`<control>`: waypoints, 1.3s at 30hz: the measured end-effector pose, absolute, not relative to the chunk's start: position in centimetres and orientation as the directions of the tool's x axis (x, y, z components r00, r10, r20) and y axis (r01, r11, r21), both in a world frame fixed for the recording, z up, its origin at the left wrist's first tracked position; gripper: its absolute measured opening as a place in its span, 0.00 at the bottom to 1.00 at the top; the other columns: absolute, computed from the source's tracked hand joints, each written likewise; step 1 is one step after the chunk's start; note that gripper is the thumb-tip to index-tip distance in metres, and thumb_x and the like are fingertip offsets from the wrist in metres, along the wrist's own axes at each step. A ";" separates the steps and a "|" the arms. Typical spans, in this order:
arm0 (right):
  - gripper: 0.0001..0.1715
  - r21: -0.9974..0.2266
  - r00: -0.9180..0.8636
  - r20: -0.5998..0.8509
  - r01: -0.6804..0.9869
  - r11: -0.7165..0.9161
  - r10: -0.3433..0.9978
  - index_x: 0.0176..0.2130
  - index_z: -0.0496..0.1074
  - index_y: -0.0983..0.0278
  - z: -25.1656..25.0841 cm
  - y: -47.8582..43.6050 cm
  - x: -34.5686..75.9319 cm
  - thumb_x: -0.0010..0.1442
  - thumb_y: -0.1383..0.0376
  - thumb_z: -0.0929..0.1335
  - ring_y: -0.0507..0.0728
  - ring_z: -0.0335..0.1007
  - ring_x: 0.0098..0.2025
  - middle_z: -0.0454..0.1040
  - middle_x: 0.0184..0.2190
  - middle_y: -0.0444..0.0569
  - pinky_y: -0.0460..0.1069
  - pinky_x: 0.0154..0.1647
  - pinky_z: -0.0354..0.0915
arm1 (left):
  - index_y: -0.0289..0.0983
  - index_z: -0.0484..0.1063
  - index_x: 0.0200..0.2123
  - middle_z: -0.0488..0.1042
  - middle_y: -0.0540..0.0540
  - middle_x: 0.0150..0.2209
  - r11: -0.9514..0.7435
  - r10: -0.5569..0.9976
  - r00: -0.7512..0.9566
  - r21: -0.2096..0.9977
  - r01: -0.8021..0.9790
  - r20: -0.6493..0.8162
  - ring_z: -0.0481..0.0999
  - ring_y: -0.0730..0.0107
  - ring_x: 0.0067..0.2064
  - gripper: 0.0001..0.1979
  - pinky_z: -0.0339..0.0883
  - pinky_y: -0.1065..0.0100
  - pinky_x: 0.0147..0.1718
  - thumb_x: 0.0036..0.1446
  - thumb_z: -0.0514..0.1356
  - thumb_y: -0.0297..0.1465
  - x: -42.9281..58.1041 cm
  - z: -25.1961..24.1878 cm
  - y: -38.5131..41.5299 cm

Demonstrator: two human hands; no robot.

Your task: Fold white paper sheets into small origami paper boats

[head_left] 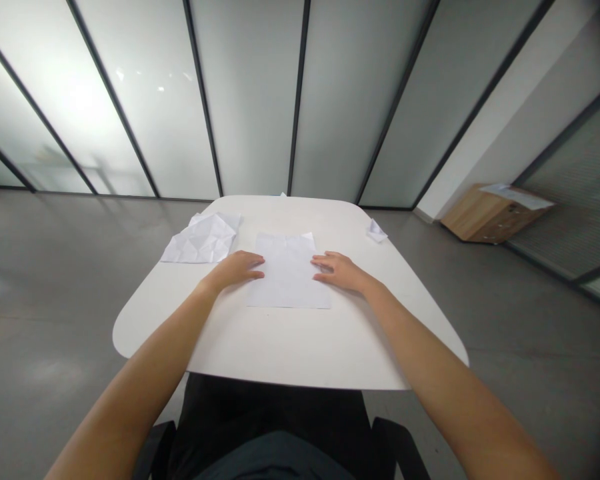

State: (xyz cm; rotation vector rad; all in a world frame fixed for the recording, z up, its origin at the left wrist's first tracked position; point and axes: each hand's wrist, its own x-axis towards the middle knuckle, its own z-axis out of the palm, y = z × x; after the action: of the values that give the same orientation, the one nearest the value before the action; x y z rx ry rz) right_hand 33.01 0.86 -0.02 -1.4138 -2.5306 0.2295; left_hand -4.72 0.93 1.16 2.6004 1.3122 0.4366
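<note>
A white sheet of paper [289, 277] lies flat on the white table [290, 347], its far right corner slightly raised. At the sheet's left edge rests my left hand [237, 267], fingers stretched out and thumb apart. My right hand [343, 270] is at the opposite edge, its fingers spread with the tips on the paper. Neither hand grips anything. Faint crease marks show near the sheet's far edge.
Creased, unfolded white papers [203, 239] lie at the table's far left. A small folded paper piece [377, 231] sits near the right edge. Beyond stand frosted glass panels [250, 100]; a wooden cabinet [495, 213] is on the floor at right.
</note>
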 end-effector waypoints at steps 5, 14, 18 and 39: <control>0.30 -0.251 -0.516 0.178 0.799 0.546 0.838 0.61 0.74 0.56 -0.1 0.9 33.0 0.63 0.51 0.72 0.66 0.62 0.68 0.71 0.64 0.48 0.60 0.70 0.56 | 0.44 0.78 0.55 0.77 0.45 0.59 -0.584 0.811 0.554 0.311 0.749 0.189 0.74 0.54 0.61 0.24 0.62 0.58 0.64 0.60 0.62 0.48 -4.8 1.2 0.9; 0.28 -0.258 -0.362 0.276 0.865 0.431 0.890 0.62 0.73 0.58 0.0 1.1 33.2 0.67 0.52 0.67 0.63 0.69 0.63 0.75 0.61 0.50 0.56 0.65 0.61 | 0.38 0.67 0.66 0.67 0.36 0.67 -0.535 0.844 0.491 0.285 0.795 0.214 0.66 0.48 0.68 0.38 0.57 0.53 0.67 0.58 0.63 0.52 -5.0 0.4 1.1; 0.30 -0.257 -0.359 0.253 0.870 0.420 0.898 0.64 0.71 0.58 -0.1 0.8 32.9 0.67 0.52 0.68 0.63 0.69 0.62 0.74 0.61 0.52 0.56 0.64 0.62 | 0.37 0.62 0.69 0.67 0.36 0.67 -0.499 0.866 0.465 0.312 0.808 0.182 0.68 0.47 0.66 0.40 0.60 0.54 0.65 0.58 0.64 0.49 -4.4 0.9 0.6; 0.21 -0.221 -0.440 0.210 0.849 0.481 0.873 0.58 0.77 0.54 -1.2 1.7 33.0 0.67 0.58 0.68 0.67 0.62 0.68 0.69 0.66 0.50 0.65 0.69 0.57 | 0.42 0.68 0.63 0.71 0.40 0.63 -0.292 0.956 0.110 0.860 0.418 0.271 0.82 0.66 0.46 0.34 0.74 0.63 0.49 0.52 0.62 0.21 -3.4 -0.6 1.6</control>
State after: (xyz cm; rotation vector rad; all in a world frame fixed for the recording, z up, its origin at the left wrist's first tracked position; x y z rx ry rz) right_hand 32.98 1.68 -1.23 -1.4606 -2.4365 0.1180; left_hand -3.44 1.58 -0.59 1.7876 1.3397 1.1428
